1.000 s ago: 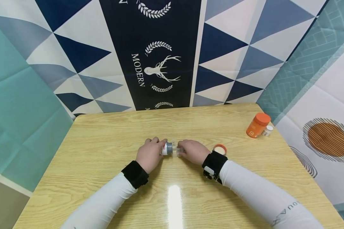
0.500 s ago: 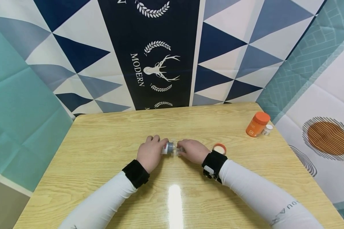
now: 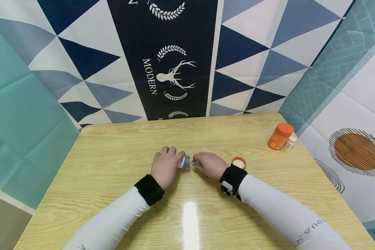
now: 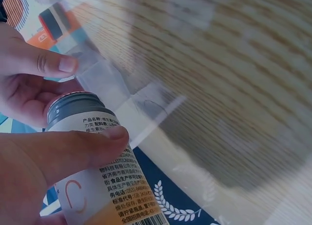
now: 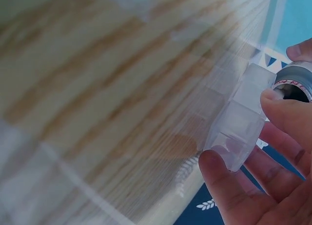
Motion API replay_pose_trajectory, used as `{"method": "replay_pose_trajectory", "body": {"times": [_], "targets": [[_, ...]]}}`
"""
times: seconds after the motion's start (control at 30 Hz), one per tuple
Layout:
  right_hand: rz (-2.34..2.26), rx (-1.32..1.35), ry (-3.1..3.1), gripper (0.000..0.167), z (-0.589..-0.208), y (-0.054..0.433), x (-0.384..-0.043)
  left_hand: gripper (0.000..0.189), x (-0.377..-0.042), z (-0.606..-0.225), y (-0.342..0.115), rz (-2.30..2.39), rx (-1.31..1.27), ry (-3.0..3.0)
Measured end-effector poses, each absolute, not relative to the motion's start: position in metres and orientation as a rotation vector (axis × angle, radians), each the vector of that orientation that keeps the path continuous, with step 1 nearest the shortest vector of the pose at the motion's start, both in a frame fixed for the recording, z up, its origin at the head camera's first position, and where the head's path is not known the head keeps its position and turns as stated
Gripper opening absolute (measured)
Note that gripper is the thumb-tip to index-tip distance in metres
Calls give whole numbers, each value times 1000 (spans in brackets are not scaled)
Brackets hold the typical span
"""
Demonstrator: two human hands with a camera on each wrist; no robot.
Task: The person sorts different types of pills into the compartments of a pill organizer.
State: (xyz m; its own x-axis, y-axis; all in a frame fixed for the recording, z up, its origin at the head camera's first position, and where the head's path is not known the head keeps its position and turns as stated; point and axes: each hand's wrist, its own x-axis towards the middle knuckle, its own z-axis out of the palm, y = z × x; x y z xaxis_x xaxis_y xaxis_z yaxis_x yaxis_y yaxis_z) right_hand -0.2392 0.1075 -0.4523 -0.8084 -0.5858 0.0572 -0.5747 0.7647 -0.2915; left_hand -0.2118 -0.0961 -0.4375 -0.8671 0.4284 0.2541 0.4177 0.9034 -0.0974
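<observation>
1. While the left hand (image 3: 165, 165) curls round the bottle (image 4: 122, 183) with its thumb across the label, the right hand (image 3: 210, 165) holds the box (image 5: 239, 120) between its fingers; both grips look closed in on what they carry.
2. Between the hands, the bottle is tilted well over, its uncapped mouth turned toward the clear box. Something pale shows at the mouth, too unclear to name.
3. Tipping contents from bottle to box looks like the step in hand. The next move would call for a steady box, a small tilt and the mouth held at a compartment, lest pieces spill.
4. Just beyond the right wrist, the cap (image 3: 238, 163) lies on the table (image 3: 112, 146).
5. Farther off, at the table's right edge, the orange jar (image 3: 280, 136) stands beside the small bottle (image 3: 290, 142).
6. Behind everything hangs the patterned cloth (image 3: 243, 52).
</observation>
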Motion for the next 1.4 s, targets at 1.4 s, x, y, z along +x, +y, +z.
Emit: {"method": "replay_pose_trajectory", "body": {"times": [1.4], "targets": [[-533,-986,2929,11,-453,107,-238,37,-208,-422,-78,313,-619,-2830]]}}
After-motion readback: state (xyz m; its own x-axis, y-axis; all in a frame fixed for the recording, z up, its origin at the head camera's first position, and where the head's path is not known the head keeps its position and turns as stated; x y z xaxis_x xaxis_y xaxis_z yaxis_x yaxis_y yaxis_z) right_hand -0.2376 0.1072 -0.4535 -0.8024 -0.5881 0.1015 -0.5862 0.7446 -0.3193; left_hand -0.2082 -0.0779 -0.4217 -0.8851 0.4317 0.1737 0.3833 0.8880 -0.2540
